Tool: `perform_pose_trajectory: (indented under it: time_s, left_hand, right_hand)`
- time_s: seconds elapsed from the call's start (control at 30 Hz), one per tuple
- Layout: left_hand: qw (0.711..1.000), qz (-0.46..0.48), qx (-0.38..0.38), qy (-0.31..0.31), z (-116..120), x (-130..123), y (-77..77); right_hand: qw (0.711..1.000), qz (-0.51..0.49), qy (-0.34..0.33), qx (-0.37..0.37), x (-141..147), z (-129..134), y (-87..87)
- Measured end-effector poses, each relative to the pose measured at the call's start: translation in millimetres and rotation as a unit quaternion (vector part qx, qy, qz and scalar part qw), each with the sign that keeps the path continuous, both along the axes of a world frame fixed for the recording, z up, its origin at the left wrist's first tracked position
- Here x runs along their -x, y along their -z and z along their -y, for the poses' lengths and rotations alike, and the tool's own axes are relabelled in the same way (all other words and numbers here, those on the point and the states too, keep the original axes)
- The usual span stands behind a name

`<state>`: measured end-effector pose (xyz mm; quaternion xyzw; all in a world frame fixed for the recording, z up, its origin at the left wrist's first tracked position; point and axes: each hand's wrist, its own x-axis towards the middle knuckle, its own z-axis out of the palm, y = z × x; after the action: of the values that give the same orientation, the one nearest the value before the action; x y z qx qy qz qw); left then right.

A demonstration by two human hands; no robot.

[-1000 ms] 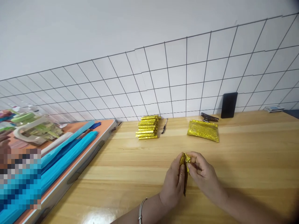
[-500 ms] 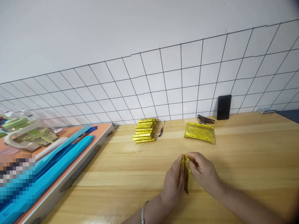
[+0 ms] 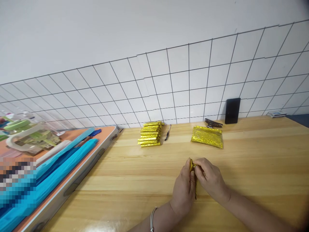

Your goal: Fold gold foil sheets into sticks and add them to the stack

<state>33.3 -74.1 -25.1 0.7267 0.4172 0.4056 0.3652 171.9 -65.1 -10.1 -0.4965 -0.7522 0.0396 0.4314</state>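
Between my two hands is a narrow folded piece of gold foil (image 3: 191,165), mostly covered by my fingers. My left hand (image 3: 183,190) is closed round its left side, with the lower end poking out below. With thumb and fingertips, my right hand (image 3: 210,177) pinches the foil's upper right edge. Beyond the hands lies a flat stack of gold foil sheets (image 3: 207,138). Farther left, a pile of narrow gold foil strips (image 3: 150,134) sits near the wall.
A pen (image 3: 167,132) lies beside the strip pile. A black hair clip (image 3: 213,123) is behind the foil stack, and a black flat device (image 3: 232,111) leans on the wall. Left, an orange-topped surface (image 3: 106,132) carries blue rolled material (image 3: 72,167) and a clear container (image 3: 36,138).
My left hand has shifted slightly right and covers more of the foil. The foil looks narrower between my fingers, its top pressed closer together. My right hand stays pinched on it.
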Motion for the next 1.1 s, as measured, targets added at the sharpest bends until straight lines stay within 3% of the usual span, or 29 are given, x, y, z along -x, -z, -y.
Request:
perform_pose_trajectory:
  time_s: [0.27, 0.5, 0.67, 0.8, 0.97, 1.1]
  left_hand:
    - [0.999, -0.035, -0.003, 0.022, 2, 2, -0.9]
    - [0.993, -0.077, -0.065, 0.056, 1, 4, -2.0]
    - [0.993, -0.087, -0.062, 0.044, -2, 2, 5.4]
    - [0.994, -0.059, -0.081, 0.03, -7, 8, 2.2]
    - [0.986, -0.027, -0.116, 0.114, -19, 27, -4.8]
    - [0.983, -0.033, -0.076, 0.163, -23, 40, -12.5]
  right_hand:
    - [0.998, -0.054, -0.01, 0.034, 5, 4, -2.9]
    - [0.993, -0.097, -0.006, 0.073, 10, 8, -5.9]
    - [0.99, -0.112, -0.007, 0.088, 15, 15, -9.3]
    - [0.986, -0.132, -0.032, 0.101, 12, 17, -10.7]
    - [0.981, -0.139, -0.093, 0.103, -1, 9, -18.3]
    - [0.989, -0.075, -0.115, 0.06, -10, 1, -28.9]
